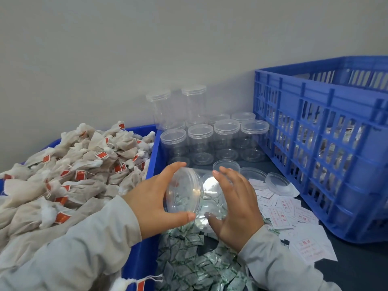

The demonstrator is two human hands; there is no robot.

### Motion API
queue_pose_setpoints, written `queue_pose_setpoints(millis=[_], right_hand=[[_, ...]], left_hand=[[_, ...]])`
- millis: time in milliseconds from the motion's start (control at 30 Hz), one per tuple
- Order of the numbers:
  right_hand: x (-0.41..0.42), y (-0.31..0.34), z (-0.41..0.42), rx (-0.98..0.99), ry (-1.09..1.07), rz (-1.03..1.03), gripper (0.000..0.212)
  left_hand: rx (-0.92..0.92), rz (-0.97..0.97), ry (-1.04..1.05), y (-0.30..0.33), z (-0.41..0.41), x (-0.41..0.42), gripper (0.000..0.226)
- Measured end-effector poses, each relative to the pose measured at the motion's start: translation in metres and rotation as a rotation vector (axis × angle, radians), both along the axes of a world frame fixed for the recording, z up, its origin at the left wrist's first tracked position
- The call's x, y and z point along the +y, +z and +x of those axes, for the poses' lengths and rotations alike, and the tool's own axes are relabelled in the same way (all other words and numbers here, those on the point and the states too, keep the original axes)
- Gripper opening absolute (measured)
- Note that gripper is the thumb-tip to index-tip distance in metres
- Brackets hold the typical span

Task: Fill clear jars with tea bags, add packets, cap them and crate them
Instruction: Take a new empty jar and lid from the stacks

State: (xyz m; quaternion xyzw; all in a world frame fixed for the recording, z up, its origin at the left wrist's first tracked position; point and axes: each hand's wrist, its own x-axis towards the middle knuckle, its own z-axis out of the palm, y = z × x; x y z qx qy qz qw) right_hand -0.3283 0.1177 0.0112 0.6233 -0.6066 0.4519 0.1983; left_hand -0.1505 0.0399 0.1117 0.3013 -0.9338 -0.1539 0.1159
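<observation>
left hand [156, 203] grip clamped on lid [184, 191], tilted, beside jar [212, 198] | right hand [236, 208] fingers spread on jar over packets [195, 259] | bin [152, 156] wall hard left, tea bags [69, 171] heaped over rim | crate [319, 143] right | jars [214, 137] behind, near wall

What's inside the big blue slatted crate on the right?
Through the blue slatted plastic crate's wall slots, clear capped jars show, apparently filled; their count and the crate floor stay hidden.

blue crate [327, 114]: 1 | blue bin [154, 152]: 1 | loose lids [226, 165]: 3 | hands: 2
</observation>
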Motion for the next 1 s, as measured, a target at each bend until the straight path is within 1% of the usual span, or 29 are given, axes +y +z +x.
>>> queue_pose_setpoints(millis=[33,67,133,167,233,300,333,367,433,467,533,567,633,733,833,900,1000], right_hand=[[0.0,0.0,-0.001,-0.001,-0.009,-0.01,0.095],[0.0,0.0,-0.001,-0.01,-0.02,-0.024,0.095],[-0.001,0.002,-0.005,-0.044,-0.06,-0.065,0.098],[-0.001,0.003,-0.007,-0.07,-0.081,-0.088,0.099],[-0.001,0.005,-0.01,-0.164,-0.086,-0.107,0.102],[0.0,0.007,-0.01,-0.302,-0.042,-0.064,0.104],[0.001,0.008,-0.008,-0.417,0.023,-0.029,0.104],[0.002,0.009,-0.004,-0.589,0.142,0.002,0.102],[0.003,0.014,0.002,-1.012,0.492,0.055,0.09],[0.003,0.016,0.003,-1.187,0.665,0.087,0.084],[0.002,0.017,0.001,-1.419,0.954,0.183,0.078],[0.002,0.018,0.0,-1.461,1.054,0.218,0.08],[0.003,0.019,-0.001,-1.429,1.163,0.245,0.084],[0.005,0.021,0.001,-1.321,1.226,0.274,0.083],[0.006,0.022,0.005,-1.216,1.259,0.326,0.081],[0.007,0.022,0.005,-1.18,1.277,0.402,0.08],[0.008,0.022,0.004,-1.168,1.309,0.451,0.083]], left_hand=[[0.027,0.033,0.002,-0.001,-0.001,-0.001,0.09],[0.08,0.091,0.005,-0.001,-0.001,-0.002,0.082],[0.244,0.242,0.02,-0.001,-0.002,-0.003,0.066],[0.325,0.303,0.034,-0.001,-0.002,-0.005,0.062],[0.458,0.39,0.072,-0.001,-0.003,-0.007,0.062],[0.534,0.463,0.097,-0.002,-0.004,-0.009,0.065],[0.564,0.499,0.11,-0.003,-0.005,-0.01,0.066],[0.599,0.538,0.118,-0.003,-0.005,-0.011,0.067],[0.666,0.613,0.116,-0.004,-0.006,-0.013,0.068],[0.684,0.634,0.113,-0.005,-0.005,-0.015,0.07],[0.711,0.664,0.123,-0.006,-0.004,-0.019,0.075],[0.731,0.687,0.135,-0.007,-0.004,-0.021,0.076],[0.765,0.72,0.151,-0.008,-0.003,-0.023,0.077],[0.767,0.747,0.137,-0.009,-0.003,-0.024,0.076],[0.723,0.755,0.117,-0.009,-0.004,-0.025,0.072],[0.691,0.749,0.12,-0.008,-0.005,-0.025,0.067],[0.651,0.724,0.117,-0.008,-0.006,-0.024,0.069]])
